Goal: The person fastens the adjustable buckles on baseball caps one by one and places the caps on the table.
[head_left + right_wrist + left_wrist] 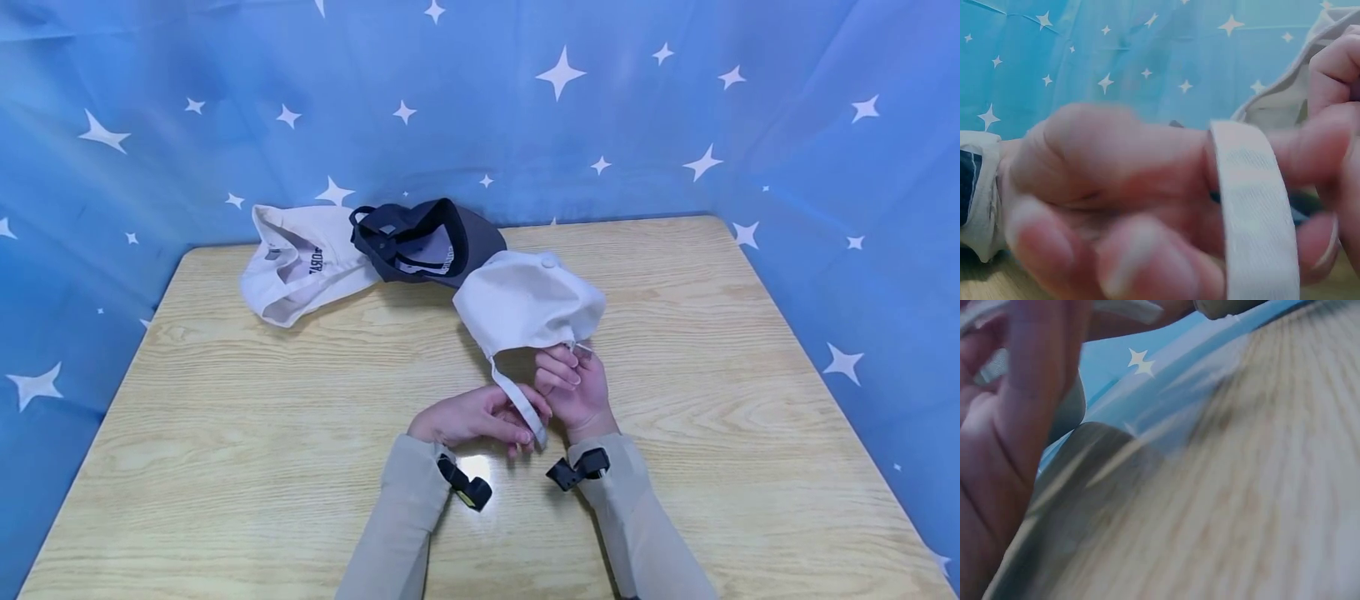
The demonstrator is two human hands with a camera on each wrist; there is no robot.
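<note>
A white baseball cap (528,302) is held up over the table, crown toward the far side, its back strap (519,398) hanging down toward the person. My right hand (573,387) grips the cap's near edge with curled fingers, close to a short strap end. On the left, my left hand (480,417) holds the loose strap at thumb and fingers, near its lower end. Close up in the right wrist view, the pale woven strap (1254,206) crosses in front of the left fingers. The left wrist view shows the blurred left hand (1016,425) beside the tabletop.
A dark cap (480,237) lies upturned behind the white one, with another white cap (322,221) to its left. Both rest near the back edge of the wooden table (262,433). A blue cloth with white stars (480,75) hangs behind and at both sides.
</note>
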